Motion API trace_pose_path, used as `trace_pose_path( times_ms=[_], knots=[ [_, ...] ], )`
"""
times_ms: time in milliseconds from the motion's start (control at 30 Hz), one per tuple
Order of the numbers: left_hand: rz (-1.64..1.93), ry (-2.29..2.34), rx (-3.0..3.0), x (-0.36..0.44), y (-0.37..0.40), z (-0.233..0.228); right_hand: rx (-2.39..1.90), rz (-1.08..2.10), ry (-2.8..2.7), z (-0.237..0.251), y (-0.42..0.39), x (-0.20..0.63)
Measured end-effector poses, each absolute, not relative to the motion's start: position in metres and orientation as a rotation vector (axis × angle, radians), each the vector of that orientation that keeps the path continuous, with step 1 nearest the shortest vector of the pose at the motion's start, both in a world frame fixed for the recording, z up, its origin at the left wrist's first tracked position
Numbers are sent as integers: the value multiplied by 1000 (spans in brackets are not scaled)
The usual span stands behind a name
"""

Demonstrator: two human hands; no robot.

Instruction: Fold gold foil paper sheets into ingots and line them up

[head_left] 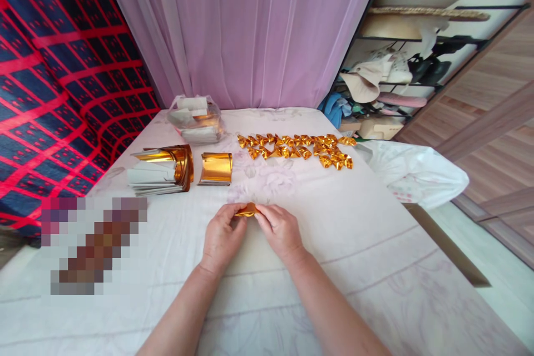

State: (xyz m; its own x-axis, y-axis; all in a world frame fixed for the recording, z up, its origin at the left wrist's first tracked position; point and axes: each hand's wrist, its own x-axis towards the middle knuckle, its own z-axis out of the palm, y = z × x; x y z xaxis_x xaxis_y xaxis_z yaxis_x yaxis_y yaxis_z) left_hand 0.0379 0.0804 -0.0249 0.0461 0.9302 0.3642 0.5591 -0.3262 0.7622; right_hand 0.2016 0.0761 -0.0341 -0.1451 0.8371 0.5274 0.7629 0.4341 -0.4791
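Note:
A small folded piece of shiny gold foil paper point(247, 210) is pinched at both ends just above the tablecloth. My left hand point(223, 233) grips its left end, and my right hand point(280, 229) closes on its right end. Beyond my hands lies a short stack of flat gold foil sheets point(217, 168). To the left of that stack sits a larger, curled pile of foil sheets point(161, 169) with pale backs showing. Several folded gold foil pieces point(292, 147) form rows at the far right of the table.
A clear plastic bag point(195, 119) with more sheets stands at the back left. The table has a pale floral cloth point(267, 300). A white plastic bag point(417, 172) lies off the right edge, near a crowded shelf point(392, 67). A blurred patch point(98, 245) hides something at left.

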Motion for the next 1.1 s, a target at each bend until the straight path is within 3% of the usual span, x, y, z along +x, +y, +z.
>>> trace_pose_path(
  times_ms=[433, 1100],
  knots=[
    [1029, 1686, 1866, 43, 76, -17, -1351, 8, -1886, -32, 74, 199],
    [1087, 1731, 1929, 41, 77, -19, -1522, -54, -1925, -30, 73, 201]
  ],
)
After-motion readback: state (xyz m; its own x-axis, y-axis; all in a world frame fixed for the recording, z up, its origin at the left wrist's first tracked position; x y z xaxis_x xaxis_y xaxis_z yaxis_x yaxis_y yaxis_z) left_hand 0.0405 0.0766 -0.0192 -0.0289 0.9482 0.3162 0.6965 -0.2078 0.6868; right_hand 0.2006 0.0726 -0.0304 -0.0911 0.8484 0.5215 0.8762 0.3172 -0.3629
